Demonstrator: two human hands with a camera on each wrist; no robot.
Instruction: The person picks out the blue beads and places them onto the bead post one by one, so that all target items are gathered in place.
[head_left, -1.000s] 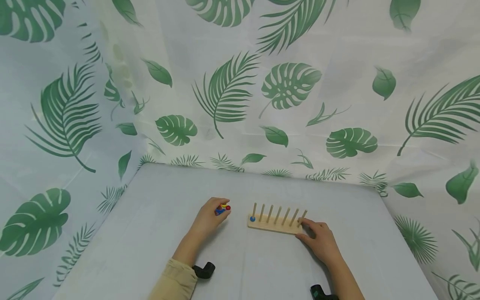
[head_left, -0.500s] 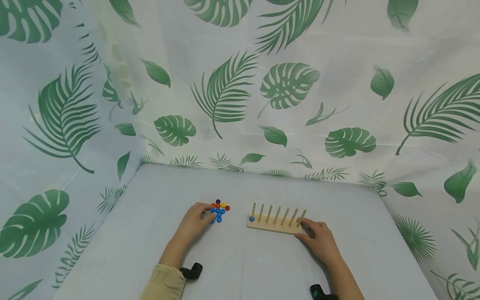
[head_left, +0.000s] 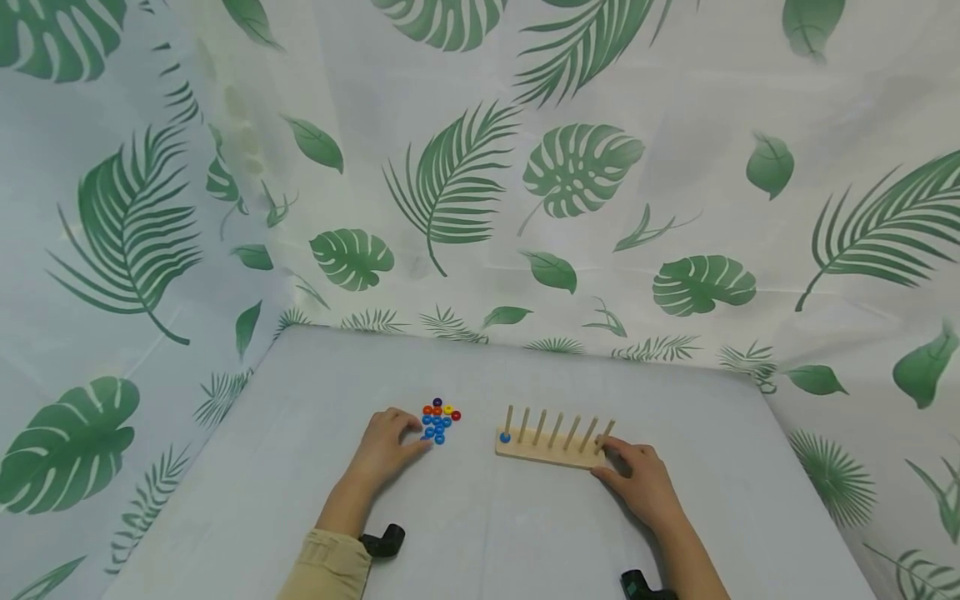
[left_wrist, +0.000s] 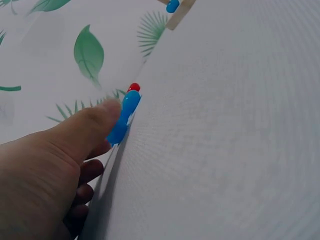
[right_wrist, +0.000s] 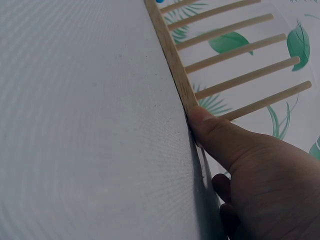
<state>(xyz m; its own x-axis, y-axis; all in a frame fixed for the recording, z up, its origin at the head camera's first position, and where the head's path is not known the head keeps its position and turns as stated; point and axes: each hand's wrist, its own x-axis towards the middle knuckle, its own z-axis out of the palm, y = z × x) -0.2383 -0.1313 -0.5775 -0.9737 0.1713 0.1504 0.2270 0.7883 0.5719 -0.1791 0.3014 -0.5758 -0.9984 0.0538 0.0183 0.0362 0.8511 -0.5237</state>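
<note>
A small cluster of beads lies left of centre in the head view, mostly blue beads (head_left: 439,439) with orange, yellow, red (head_left: 456,415) and dark purple (head_left: 437,402) ones behind. My left hand (head_left: 381,450) is at the cluster's left edge, thumb and fingers apart, holding nothing visible. In the left wrist view its thumb (left_wrist: 111,107) overlaps the blue beads. To the right stands a wooden peg board (head_left: 546,453) with several upright pegs. One blue bead (head_left: 506,437) sits at the foot of its leftmost peg. My right hand (head_left: 647,483) holds the board's right end between thumb and fingers.
A white cloth covers the table (head_left: 480,525). Behind it and at the sides hang white sheets with green leaf prints (head_left: 442,183). Black wrist mounts (head_left: 384,542) sit on both forearms.
My left hand has drawn back left from over the beads, uncovering the cluster, and its thumb and fingers have spread apart. The right hand and the peg board stay in place.
</note>
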